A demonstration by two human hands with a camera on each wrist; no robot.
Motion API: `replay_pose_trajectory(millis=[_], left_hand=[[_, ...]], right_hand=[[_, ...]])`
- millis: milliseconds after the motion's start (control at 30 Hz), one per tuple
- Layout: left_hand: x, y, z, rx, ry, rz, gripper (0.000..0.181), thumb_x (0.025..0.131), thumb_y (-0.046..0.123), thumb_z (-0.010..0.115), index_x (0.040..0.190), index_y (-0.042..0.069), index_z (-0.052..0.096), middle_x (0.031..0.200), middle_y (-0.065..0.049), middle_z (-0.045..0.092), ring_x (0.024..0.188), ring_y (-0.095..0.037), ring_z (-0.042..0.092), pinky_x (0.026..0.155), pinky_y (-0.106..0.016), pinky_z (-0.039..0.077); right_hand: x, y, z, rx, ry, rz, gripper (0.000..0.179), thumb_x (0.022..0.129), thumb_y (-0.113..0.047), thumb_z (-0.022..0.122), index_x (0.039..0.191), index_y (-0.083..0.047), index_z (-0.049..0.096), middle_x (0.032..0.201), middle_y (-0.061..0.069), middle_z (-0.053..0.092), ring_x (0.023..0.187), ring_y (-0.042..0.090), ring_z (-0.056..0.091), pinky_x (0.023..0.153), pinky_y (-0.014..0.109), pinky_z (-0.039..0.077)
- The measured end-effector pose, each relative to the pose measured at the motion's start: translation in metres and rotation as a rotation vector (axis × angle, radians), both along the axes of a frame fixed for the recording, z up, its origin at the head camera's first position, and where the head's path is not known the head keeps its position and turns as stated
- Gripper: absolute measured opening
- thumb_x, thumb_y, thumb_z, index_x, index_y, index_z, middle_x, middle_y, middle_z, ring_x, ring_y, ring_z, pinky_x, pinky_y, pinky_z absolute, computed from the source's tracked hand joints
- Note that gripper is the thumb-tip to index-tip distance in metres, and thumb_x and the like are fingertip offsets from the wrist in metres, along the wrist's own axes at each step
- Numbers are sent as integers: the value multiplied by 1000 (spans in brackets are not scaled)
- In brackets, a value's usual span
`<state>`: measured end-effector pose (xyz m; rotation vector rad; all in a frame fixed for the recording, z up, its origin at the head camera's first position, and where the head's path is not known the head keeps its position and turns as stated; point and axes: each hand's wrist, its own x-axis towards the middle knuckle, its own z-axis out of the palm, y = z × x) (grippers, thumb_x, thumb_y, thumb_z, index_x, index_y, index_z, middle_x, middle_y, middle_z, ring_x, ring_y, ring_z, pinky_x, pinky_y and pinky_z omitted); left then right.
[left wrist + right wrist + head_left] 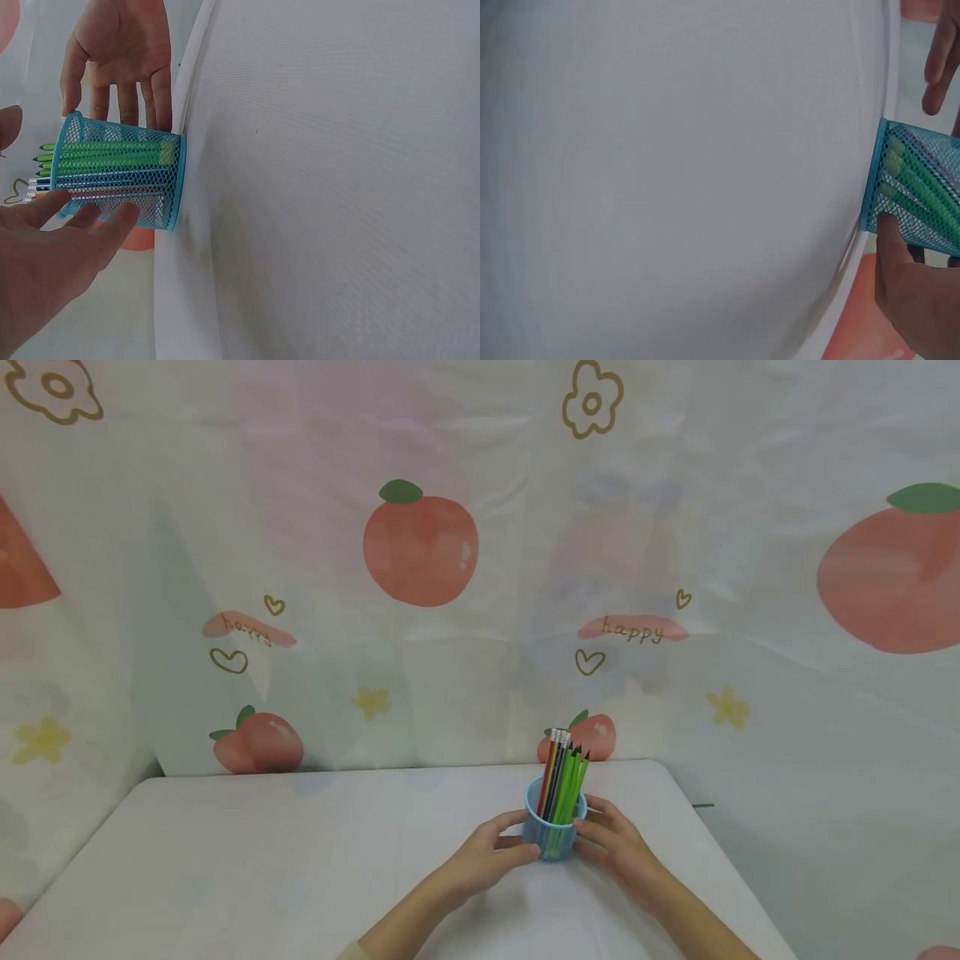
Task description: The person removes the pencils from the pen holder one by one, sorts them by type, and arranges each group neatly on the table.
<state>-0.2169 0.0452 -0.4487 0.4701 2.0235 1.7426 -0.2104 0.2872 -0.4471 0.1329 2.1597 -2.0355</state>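
A blue mesh pencil cup (551, 843) stands upright on the white table. In it are several green pencils (570, 785) with dark points up, and several dark and reddish pencils (553, 772) with white ends up. My left hand (487, 860) is at the cup's left side, thumb toward the front; in the left wrist view its spread fingers overlap the mesh. My right hand (618, 852) is at the right side, fingers loosely extended. In the left wrist view its thumb is right at the rim. In the right wrist view, one right-hand finger (889, 236) overlaps the mesh near the base.
The table (262, 860) has a smooth white covering; its far edge runs close behind the cup. Beyond it hangs a pale cloth backdrop (465, 677) printed with peaches, flowers and hearts. Its side panels stand along the table's left and right edges.
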Motion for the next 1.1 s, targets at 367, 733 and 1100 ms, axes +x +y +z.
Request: replay_pose_trajectory(millis=[367, 733, 1100], left_hand=[[16, -19, 1, -8, 38, 11, 59, 93, 31, 70, 147, 18, 48, 154, -14, 42, 135, -43, 47, 102, -61, 47], [23, -44, -5, -34, 126, 27, 62, 93, 38, 70, 147, 17, 47, 151, -13, 46, 137, -41, 45, 112, -56, 40], [29, -68, -4, -28, 135, 33, 62, 95, 36, 67, 148, 12, 46, 148, -14, 50, 138, -42, 44, 113, -58, 38]], right_hand=[[8, -16, -1, 3, -5, 11, 60, 98, -24, 61, 150, -8, 35, 153, 25, 37, 139, 38, 39, 109, 51, 46], [14, -36, -5, -33, 37, 43, 59, 96, -18, 62, 148, -3, 37, 148, 27, 43, 131, 33, 50, 106, 49, 49], [18, -55, -6, -36, 62, 125, 60, 96, -19, 63, 147, -1, 37, 147, 28, 44, 129, 31, 51, 106, 48, 49]])
